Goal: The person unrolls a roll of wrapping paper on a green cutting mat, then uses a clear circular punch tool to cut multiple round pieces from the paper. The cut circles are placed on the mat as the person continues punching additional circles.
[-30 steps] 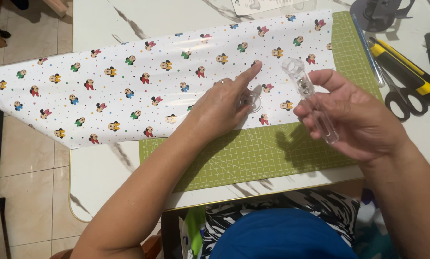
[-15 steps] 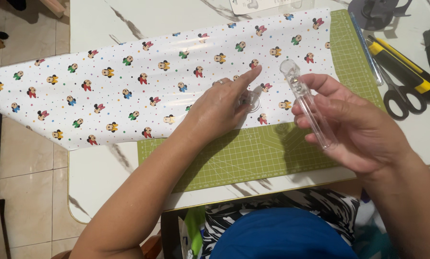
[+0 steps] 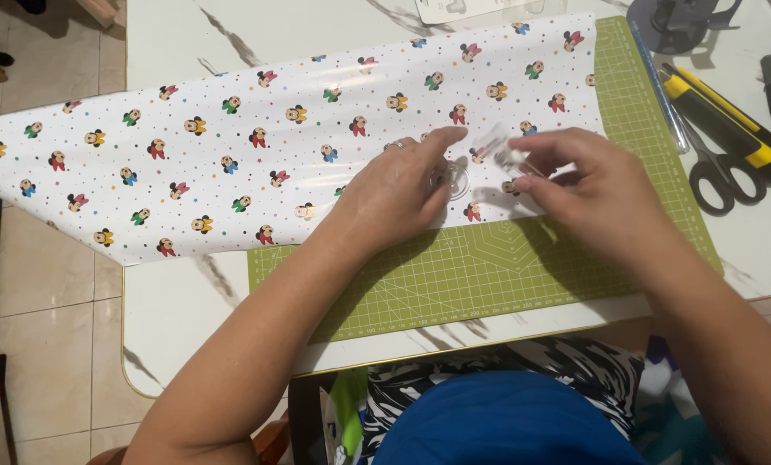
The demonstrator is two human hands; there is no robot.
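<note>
Clear tool brought down to the paper
Her right hand [image 3: 596, 185], gripping the clear tool [image 3: 499, 148], had dropped beside the left hand [image 3: 398, 194], which pressed the clear disc [image 3: 454, 181].

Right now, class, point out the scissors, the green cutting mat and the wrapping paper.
scissors [image 3: 719, 182], head view, black handle loops
cutting mat [image 3: 489, 275], head view, bare green area below the paper
wrapping paper [image 3: 230, 164], head view, middle of the printed sheet

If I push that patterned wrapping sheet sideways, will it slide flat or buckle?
The wrapping sheet is probably floppy: its left end overhangs the table unsupported. Its glossy surface suggests it slides easily. Under the left hand, it would likely buckle.
</note>
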